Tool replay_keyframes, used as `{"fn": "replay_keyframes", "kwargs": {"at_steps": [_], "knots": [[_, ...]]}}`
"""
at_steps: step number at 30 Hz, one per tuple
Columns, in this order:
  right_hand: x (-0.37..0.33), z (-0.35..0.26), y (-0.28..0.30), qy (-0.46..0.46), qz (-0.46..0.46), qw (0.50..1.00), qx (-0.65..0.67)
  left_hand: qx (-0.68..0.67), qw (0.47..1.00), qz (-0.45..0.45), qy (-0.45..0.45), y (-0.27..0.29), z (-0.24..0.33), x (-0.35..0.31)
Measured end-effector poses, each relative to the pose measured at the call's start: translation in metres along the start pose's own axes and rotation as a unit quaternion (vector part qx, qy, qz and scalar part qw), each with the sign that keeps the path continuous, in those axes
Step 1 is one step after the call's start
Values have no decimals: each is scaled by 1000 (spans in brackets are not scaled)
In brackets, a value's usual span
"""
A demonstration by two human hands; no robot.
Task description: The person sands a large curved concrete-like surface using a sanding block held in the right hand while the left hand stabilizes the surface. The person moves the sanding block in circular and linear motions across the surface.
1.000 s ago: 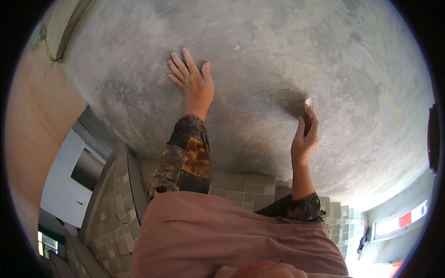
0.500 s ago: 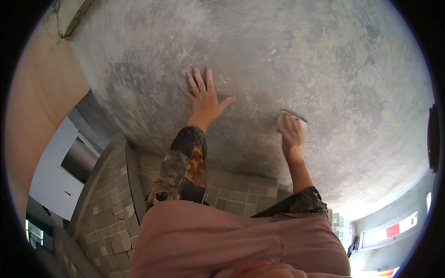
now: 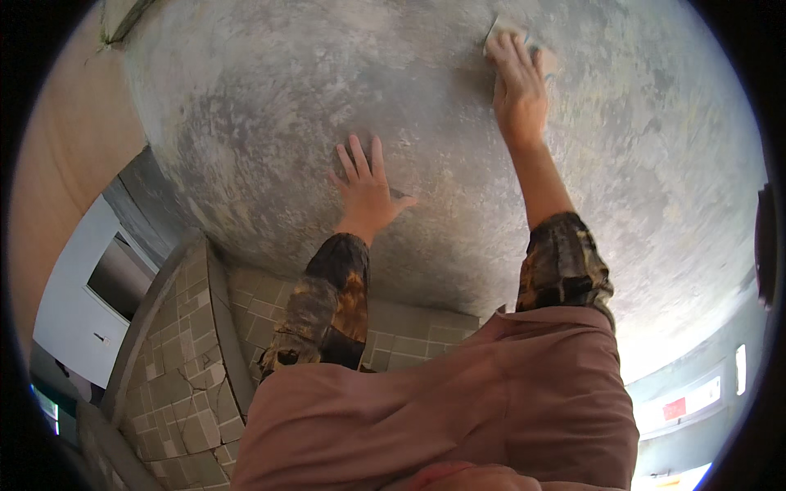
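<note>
A mottled grey plastered wall [image 3: 434, 147] fills most of the view in front of me. My left hand [image 3: 368, 196] lies against it, fingers spread and holding nothing. Higher up and to the right, my right hand [image 3: 522, 102] presses a thin pale sheet of sandpaper [image 3: 501, 29] to the plaster. The sheet's corners stick out past the fingers, and the rest of it is hidden under them. Both forearms wear dark patterned sleeves.
Below on the left are a tiled floor [image 3: 176, 352] with cracks and a low ledge. A white door [image 3: 78, 286] stands at the far left, beside a smooth tan surface [image 3: 74, 155]. Bright windows [image 3: 679, 409] show at the lower right, and a dark object [image 3: 765, 245] is at the right edge.
My right hand has swept the sandpaper well up the wall, and that arm is now stretched out. The left hand stays on the wall, slightly lower in view.
</note>
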State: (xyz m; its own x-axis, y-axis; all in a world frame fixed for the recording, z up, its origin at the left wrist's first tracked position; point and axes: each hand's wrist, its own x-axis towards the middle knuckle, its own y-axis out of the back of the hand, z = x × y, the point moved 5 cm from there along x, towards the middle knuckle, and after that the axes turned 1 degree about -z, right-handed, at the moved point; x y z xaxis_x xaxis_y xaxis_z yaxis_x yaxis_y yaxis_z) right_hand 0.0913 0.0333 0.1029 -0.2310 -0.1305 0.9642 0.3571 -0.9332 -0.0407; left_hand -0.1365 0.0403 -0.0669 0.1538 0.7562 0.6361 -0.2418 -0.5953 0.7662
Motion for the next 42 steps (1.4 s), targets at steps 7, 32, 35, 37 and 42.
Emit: {"fn": "replay_keyframes", "kwargs": {"at_steps": [7,32,35,37,42], "knots": [[-137,-60,14,174,-283,943,27,-10,1000,-8,-18,-12,7,-22],[100,121,59,54,37,998,-4,51,934,307,-178,139,143,153],[105,112,59,56,38,997,-22,60,927,323,-183,145,141,157],[81,90,63,82,4,996,-26,62,924,329,-183,146,140,158],[53,61,69,150,-77,985,46,70,925,327,-179,144,138,156]]}}
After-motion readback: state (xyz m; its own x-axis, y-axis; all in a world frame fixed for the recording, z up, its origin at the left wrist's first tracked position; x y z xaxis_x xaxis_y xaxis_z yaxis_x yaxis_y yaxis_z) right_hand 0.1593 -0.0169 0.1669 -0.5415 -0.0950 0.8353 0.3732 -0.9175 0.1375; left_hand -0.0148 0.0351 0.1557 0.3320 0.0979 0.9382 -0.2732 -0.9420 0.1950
